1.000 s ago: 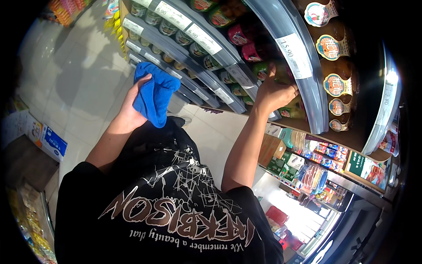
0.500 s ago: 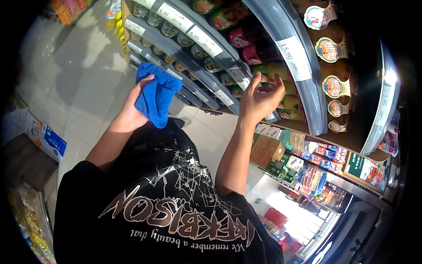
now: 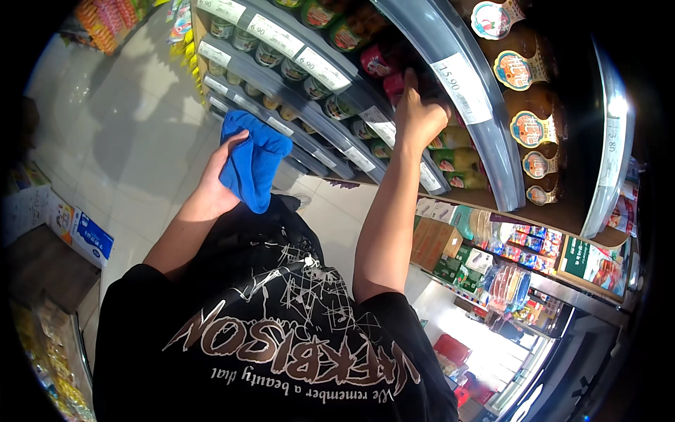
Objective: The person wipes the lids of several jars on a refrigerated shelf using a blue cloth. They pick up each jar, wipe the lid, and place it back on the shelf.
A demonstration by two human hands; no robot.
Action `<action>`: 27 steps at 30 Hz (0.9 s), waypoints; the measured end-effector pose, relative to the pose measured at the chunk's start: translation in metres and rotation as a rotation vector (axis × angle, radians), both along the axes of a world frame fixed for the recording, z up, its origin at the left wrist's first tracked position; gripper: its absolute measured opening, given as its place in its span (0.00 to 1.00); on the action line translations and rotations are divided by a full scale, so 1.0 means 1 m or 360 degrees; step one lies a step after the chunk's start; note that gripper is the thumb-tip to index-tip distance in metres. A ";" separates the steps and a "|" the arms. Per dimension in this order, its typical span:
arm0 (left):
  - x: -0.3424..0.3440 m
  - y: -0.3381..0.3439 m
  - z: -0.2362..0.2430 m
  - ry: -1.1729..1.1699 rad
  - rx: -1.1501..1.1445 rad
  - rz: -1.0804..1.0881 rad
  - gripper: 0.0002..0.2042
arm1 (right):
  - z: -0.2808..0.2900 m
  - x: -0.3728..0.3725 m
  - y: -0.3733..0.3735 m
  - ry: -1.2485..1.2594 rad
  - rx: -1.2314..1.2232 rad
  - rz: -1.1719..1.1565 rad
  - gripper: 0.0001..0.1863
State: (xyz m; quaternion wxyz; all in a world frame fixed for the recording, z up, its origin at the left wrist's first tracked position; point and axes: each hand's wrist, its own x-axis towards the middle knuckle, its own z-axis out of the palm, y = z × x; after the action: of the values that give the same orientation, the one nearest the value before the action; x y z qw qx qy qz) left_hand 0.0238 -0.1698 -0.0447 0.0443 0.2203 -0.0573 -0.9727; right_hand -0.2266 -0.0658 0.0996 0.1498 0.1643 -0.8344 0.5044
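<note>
Leftmost, small blue-and-white box [image 3: 90,235] lies on floor, well left of shelf rack [image 3: 309,91]. Left hand [image 3: 214,186], in front of rack's lower tiers, grip closed around folded blue cloth [image 3: 253,165]; cloth hangs over fingers, apart from shelves. Right of cloth, right hand [image 3: 416,116] raised to upper tier, fingers curled onto dark red packet [image 3: 390,67] at shelf edge; whether grip fully closes on it, cannot tell. Brown bottles [image 3: 524,112] stand right of that hand, beyond white price tag [image 3: 460,88].

Cloth [image 3: 253,165] left; shelf [image 3: 450,91] right
</note>
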 end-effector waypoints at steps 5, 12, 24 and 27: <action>-0.003 0.002 0.005 -0.0150 -0.0068 0.0051 0.19 | -0.009 0.003 0.007 0.0208 0.0190 -0.0154 0.19; -0.006 0.001 0.004 -0.0165 -0.0045 0.0031 0.19 | -0.017 0.011 0.016 0.0530 0.0315 -0.0234 0.42; -0.014 -0.003 0.018 0.0132 0.0129 0.0026 0.23 | -0.001 0.042 0.020 0.0853 -0.0026 -0.0021 0.30; -0.022 -0.001 0.038 0.0287 0.0273 0.0032 0.25 | 0.008 0.074 0.028 -0.0013 -0.0483 0.0260 0.26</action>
State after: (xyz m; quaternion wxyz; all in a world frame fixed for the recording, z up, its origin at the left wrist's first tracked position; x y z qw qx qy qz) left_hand 0.0020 -0.1708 -0.0066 0.0399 0.1353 0.0327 -0.9895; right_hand -0.1528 -0.0380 0.1077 0.1279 0.2051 -0.7331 0.6357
